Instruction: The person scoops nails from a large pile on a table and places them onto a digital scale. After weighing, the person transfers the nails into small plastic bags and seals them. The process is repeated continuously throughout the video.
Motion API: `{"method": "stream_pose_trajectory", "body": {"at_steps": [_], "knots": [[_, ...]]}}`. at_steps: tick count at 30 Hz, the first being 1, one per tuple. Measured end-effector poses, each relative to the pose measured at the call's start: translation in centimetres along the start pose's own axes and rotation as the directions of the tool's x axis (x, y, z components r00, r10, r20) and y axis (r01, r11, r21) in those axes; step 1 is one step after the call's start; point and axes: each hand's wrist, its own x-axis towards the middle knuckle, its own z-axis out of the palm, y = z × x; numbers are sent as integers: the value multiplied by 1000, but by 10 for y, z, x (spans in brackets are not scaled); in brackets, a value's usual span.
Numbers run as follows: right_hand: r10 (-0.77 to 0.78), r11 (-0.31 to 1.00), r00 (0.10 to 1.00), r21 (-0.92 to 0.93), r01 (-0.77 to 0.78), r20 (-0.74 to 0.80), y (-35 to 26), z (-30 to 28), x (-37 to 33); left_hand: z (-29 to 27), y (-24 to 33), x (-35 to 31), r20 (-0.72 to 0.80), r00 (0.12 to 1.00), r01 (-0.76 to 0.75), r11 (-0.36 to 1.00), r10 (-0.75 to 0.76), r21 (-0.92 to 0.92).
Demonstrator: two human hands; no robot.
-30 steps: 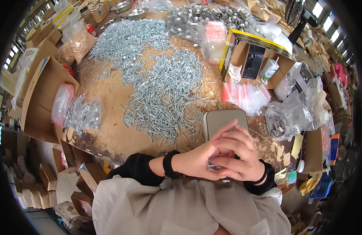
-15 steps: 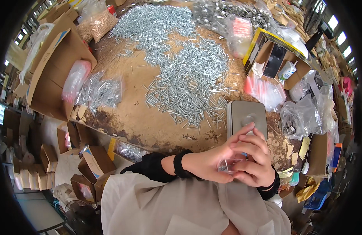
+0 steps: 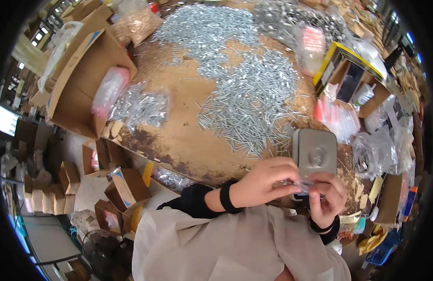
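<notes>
My left hand (image 3: 268,181) pinches one edge of a small clear plastic bag (image 3: 302,185) between thumb and fingers. On the bag's other side, my right hand (image 3: 327,195) grips it with curled fingers, its thumb pointing up. Whatever the bag contains is too small to make out. Just beyond my hands sits a grey metal case (image 3: 315,150) with a round raised disc on its top. A large heap of loose silver screws or nails (image 3: 254,98) spreads over the worn wooden table (image 3: 179,103), reaching close to the case.
Filled clear bags (image 3: 148,108) lie at the table's left beside a large open cardboard box (image 3: 87,89). To the right are flat plastic bags (image 3: 337,121), a yellow-edged box (image 3: 352,75) and crumpled plastic (image 3: 373,152). Small cartons (image 3: 127,187) stand below the table's left edge.
My hands have drawn apart from their close clasp, with the small bag now between the fingertips. The view has shifted, so the table's contents appear farther right.
</notes>
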Motion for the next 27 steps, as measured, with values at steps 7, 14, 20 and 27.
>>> {"method": "stream_pose_trajectory", "body": {"at_steps": [7, 14, 20, 27], "knots": [[54, 997, 998, 51, -55, 8, 8, 2, 0, 0, 5, 4, 12, 990, -143, 978, 143, 153], [-43, 985, 991, 173, 21, 127, 16, -1, 2, 0, 5, 6, 102, 977, -209, 946, 189, 247], [-105, 956, 977, 288, 48, 186, 22, 7, 3, 0, 5, 5, 178, 966, -226, 948, 188, 225], [-124, 950, 975, 306, 64, 183, 17, 12, 2, 1, 4, -1, 155, 971, -212, 956, 183, 200]]}}
